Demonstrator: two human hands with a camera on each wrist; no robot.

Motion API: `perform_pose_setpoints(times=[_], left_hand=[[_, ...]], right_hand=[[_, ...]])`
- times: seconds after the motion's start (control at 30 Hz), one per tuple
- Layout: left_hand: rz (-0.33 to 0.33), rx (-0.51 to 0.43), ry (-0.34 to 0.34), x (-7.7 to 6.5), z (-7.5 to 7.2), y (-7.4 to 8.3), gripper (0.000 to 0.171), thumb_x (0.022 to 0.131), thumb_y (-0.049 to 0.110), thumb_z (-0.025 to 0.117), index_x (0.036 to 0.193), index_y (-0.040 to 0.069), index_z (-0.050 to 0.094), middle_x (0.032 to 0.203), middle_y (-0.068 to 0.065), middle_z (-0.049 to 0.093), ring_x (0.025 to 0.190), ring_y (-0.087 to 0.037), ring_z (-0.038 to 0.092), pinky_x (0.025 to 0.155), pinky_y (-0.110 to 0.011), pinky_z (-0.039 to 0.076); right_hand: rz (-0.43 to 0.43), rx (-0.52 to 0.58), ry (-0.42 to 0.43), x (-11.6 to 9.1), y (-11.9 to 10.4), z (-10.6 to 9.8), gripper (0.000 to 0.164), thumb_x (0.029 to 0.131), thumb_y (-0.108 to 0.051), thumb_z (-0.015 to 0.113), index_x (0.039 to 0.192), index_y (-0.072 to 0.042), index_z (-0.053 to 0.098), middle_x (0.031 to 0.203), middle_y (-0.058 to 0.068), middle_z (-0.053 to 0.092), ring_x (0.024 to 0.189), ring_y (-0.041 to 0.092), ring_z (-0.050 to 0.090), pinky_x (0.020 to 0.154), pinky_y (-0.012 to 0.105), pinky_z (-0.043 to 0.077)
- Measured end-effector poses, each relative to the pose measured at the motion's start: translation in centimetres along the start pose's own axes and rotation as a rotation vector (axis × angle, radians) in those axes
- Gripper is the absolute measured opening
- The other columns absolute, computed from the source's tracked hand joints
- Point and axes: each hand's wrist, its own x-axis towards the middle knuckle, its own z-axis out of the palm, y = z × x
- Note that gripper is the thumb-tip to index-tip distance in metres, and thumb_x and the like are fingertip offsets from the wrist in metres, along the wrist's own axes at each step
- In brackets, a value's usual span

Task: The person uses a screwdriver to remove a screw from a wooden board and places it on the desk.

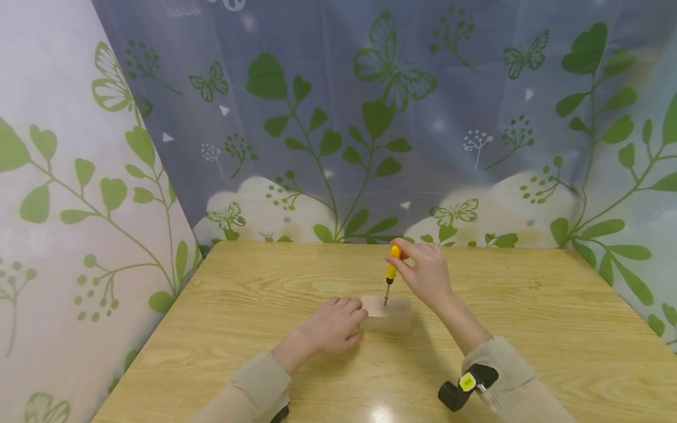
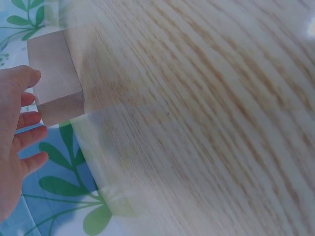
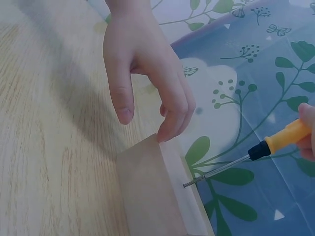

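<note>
From where I'm standing, the pale wooden block (image 1: 388, 320) lies on the wood-grain table (image 1: 275, 276), well in front of the person. Their left hand (image 1: 337, 324) rests at its left end, loosely bent and spread, touching the block rather than clasping it. The right hand (image 1: 426, 273) is closed in a fingertip pinch on the yellow handle of a screwdriver (image 1: 392, 267), whose shaft leans slightly down to a small screw (image 3: 194, 182) at the block's top face. I can't tell whether the screw's point has bitten in. If it hasn't, I'd expect that lean to tip it over or send it skating across the wood. The driver could also hop out of the screw head if pushed off its line, perhaps toward the nearby left fingers. And with only one end steadied so lightly, turning force might swivel the block.
</note>
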Motion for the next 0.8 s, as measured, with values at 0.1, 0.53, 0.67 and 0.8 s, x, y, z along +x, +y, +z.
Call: perform_pose_setpoints(times=[0.1, 0.53, 0.67, 0.8], left_hand=[[0.003, -0.001, 0.002, -0.1, 0.0, 0.0, 0.037, 0.091, 0.036, 0.055, 0.12, 0.013, 0.053, 0.118, -0.002, 0.052, 0.112, -0.018, 0.049, 0.096, -0.037, 0.041], [0.012, -0.004, 0.011, -0.2, -0.1, 0.1, 0.038, 0.091, 0.037, 0.055, 0.121, 0.012, 0.053, 0.119, -0.003, 0.052, 0.11, -0.018, 0.051, 0.097, -0.037, 0.041], [0.009, -0.007, 0.016, -0.1, 0.1, 0.1, 0.038, 0.091, 0.036, 0.056, 0.121, 0.012, 0.053, 0.118, -0.003, 0.052, 0.11, -0.018, 0.05, 0.097, -0.036, 0.041], [0.01, -0.002, 0.024, -0.1, 0.2, 0.0, 0.039, 0.091, 0.037, 0.056, 0.121, 0.013, 0.052, 0.118, -0.002, 0.052, 0.11, -0.017, 0.05, 0.097, -0.036, 0.041]], right_hand=[[-0.007, 0.063, -0.022, 0.0, 0.1, 0.0, 0.029, 0.068, -0.011, 0.08, 0.095, -0.005, 0.068, 0.069, 0.003, 0.065, 0.056, 0.021, 0.051, 0.067, 0.043, 0.043], [-0.055, 0.044, -0.09, 0.2, 0.5, 0.0, 0.031, 0.071, -0.013, 0.079, 0.099, -0.006, 0.069, 0.072, 0.001, 0.066, 0.061, 0.015, 0.054, 0.055, 0.029, 0.04], [-0.038, -0.003, -0.078, 0.4, 0.0, -0.1, 0.028, 0.072, -0.012, 0.079, 0.097, -0.006, 0.068, 0.069, 0.001, 0.064, 0.06, 0.015, 0.054, 0.054, 0.029, 0.041], [0.005, 0.015, -0.073, 0.4, -0.5, -0.3, 0.026, 0.073, -0.008, 0.078, 0.097, -0.005, 0.067, 0.068, 0.0, 0.061, 0.061, 0.015, 0.052, 0.054, 0.028, 0.041]])
